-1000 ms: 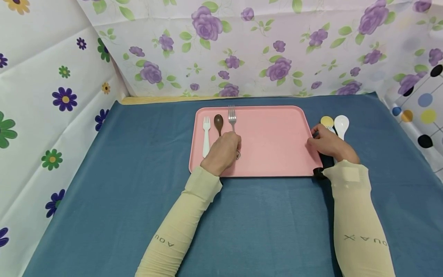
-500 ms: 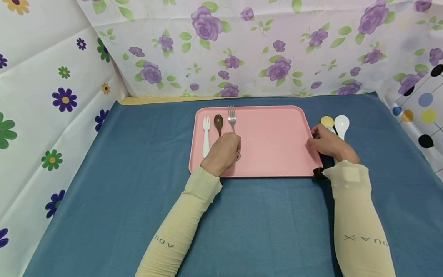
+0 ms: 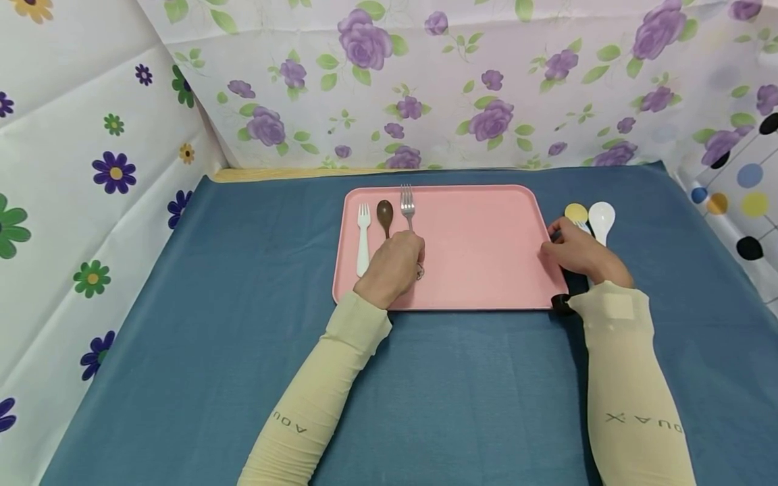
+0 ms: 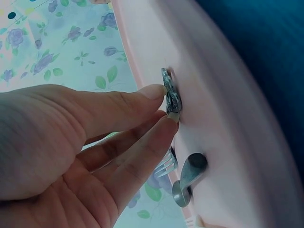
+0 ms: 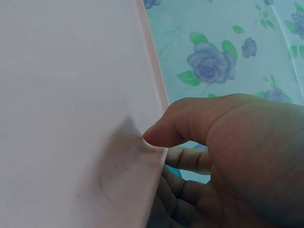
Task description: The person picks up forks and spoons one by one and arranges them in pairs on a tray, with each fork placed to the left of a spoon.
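With thumb and fingertips my left hand (image 3: pixel 394 268) pinches the handle of a metal fork (image 3: pixel 407 202), whose ornate handle end shows in the left wrist view. The fork lies on a pink tray (image 3: pixel 480 243), tines toward the far edge. Left of it on the tray are a brown spoon (image 3: pixel 384 214) and a white fork (image 3: pixel 363 239); my hand hides the lower part of the brown spoon. At the tray's right side my right hand (image 3: pixel 583 255) grips the rim, thumb on top and fingers below the edge, as the right wrist view shows.
Just right of the tray lie a white spoon (image 3: pixel 602 219), a yellow spoon (image 3: pixel 575 213) and a partly hidden white fork (image 3: pixel 582 227). A blue cloth (image 3: pixel 474 391) covers the table. Floral sheets (image 3: pixel 425 88) stand behind and at the sides.
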`<act>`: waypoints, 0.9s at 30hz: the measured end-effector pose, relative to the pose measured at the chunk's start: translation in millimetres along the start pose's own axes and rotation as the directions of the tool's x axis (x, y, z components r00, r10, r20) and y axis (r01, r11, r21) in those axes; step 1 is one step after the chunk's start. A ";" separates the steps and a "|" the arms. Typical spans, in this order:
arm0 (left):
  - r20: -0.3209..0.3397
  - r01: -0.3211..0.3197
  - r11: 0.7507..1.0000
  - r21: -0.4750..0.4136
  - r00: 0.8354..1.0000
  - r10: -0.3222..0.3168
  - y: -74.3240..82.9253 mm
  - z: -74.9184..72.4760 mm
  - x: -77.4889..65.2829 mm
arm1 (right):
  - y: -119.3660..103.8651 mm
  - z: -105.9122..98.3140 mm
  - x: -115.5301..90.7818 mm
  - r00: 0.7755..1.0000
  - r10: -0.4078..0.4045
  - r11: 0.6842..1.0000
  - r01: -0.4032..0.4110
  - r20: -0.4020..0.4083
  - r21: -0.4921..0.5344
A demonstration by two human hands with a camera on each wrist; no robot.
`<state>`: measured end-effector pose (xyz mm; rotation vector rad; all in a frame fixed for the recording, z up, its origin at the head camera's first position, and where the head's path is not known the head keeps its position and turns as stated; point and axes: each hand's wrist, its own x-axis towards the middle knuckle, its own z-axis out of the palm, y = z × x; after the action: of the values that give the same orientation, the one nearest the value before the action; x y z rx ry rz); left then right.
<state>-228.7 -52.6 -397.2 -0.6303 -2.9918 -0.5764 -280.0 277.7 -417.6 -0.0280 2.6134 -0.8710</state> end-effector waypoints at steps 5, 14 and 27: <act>-0.001 0.000 1.000 0.002 1.000 0.000 -0.4 0.2 0.7 | -0.4 -0.2 -0.2 1.000 -0.004 1.000 0.004 0.002 0.003; 0.021 0.007 1.000 0.030 1.000 -0.008 1.4 0.1 0.4 | -0.7 -0.2 -1.1 1.000 -0.013 1.000 0.013 0.000 -0.001; 0.023 0.031 0.999 0.015 0.999 -0.031 -3.9 -18.5 -2.0 | -1.3 -1.0 -0.8 1.000 -0.010 1.000 0.010 0.000 -0.001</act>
<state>-229.3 -63.3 -381.5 -0.5952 -3.0294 -0.5526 -279.7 277.3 -415.8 -0.0410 2.6162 -0.8728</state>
